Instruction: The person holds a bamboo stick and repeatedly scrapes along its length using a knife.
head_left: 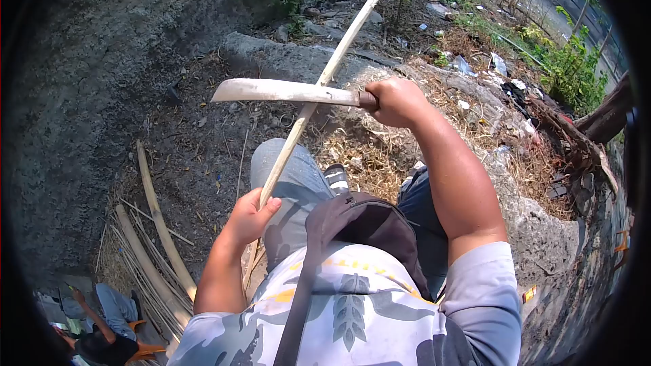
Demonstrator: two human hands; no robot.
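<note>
My right hand (400, 102) is closed round the dark handle of a machete (285, 91), its broad blade pointing left. The blade lies across a long, pale peeled stick (352, 32), touching or just over it. Near the lower part of that stick, my left hand (253, 215) grips it with the thumb along the side. The stick slants up and away to the right over my left knee (285, 166), its far end in the air. The lower end passes beside my left forearm and is partly hidden.
Several long poles and thin sticks (159, 210) lie on the ground at my left. Behind them another person (112, 322) sits on an orange chair (146, 349). Dry shavings (366, 163) cover the ground by my feet. A rough wall (88, 95) stands left; litter and plants (573, 81) lie right.
</note>
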